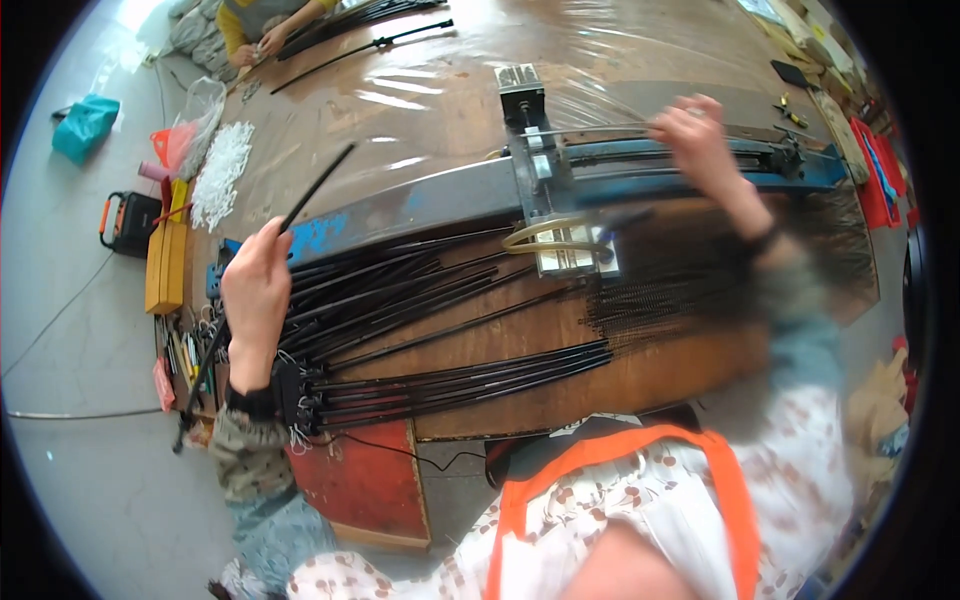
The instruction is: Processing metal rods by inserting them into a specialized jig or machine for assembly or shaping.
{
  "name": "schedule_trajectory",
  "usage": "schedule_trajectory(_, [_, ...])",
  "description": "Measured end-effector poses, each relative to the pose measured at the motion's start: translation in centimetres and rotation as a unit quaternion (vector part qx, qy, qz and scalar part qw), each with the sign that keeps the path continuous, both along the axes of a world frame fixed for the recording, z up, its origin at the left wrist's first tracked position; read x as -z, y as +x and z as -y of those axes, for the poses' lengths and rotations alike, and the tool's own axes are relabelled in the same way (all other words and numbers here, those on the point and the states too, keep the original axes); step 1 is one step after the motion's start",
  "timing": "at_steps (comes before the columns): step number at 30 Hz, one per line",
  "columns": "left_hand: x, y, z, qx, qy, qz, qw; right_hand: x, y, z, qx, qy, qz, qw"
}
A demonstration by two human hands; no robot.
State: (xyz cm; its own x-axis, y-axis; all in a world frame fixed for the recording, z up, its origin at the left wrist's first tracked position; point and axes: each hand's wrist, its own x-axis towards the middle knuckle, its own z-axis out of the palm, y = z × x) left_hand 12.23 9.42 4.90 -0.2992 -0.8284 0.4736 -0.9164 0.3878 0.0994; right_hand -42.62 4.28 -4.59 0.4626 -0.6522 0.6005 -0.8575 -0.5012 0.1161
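My left hand point(255, 290) is closed round a slim black rod point(318, 187), which slants up to the right above it and runs down past my wrist. Over the right half of a long blue metal rail point(420, 200), my right hand point(693, 140) is curled round what looks like a thin grey rod point(600, 130). That rod lies along the rail toward a clamp-like metal fixture point(540, 165) at mid-rail. Black rods point(390, 300) lie in a loose heap beside my left hand. Nearer me, several more rods point(470, 375) lie side by side.
Dark springs point(650, 310) are heaped right of the rods. A clear hose point(530, 235) loops at the fixture. White small pieces point(222, 175) and a yellow box point(167, 260) stand at the left edge. Another person's hands point(270, 42) work at the far left. A red crate point(875, 175) stands right.
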Motion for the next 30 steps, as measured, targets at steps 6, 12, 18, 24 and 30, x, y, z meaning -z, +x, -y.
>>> schedule_trajectory(6, [4.8, -13.7, 6.7, 0.230, 0.033, 0.021, 0.973, -0.7, -14.5, -4.5, 0.200, 0.061, -0.059, 0.976])
schedule_trajectory(12, [7.9, -16.4, 7.9, 0.178, 0.071, 0.033, 0.981, 2.2, -15.7, -4.1, 0.171, 0.071, 0.020, 0.983])
schedule_trajectory(18, [9.1, -17.0, 8.5, 0.185, 0.106, -0.033, 0.976, 2.0, -13.6, -4.3, 0.157, 0.049, 0.064, 0.984])
schedule_trajectory(24, [9.6, -17.4, 7.9, 0.187, 0.025, -0.114, 0.975, 1.9, -14.2, -5.2, 0.186, 0.070, 0.067, 0.978])
schedule_trajectory(30, [8.7, -17.6, 8.9, 0.181, 0.165, 0.019, 0.969, -1.5, -3.8, -7.5, 0.062, 0.009, 0.017, 0.998])
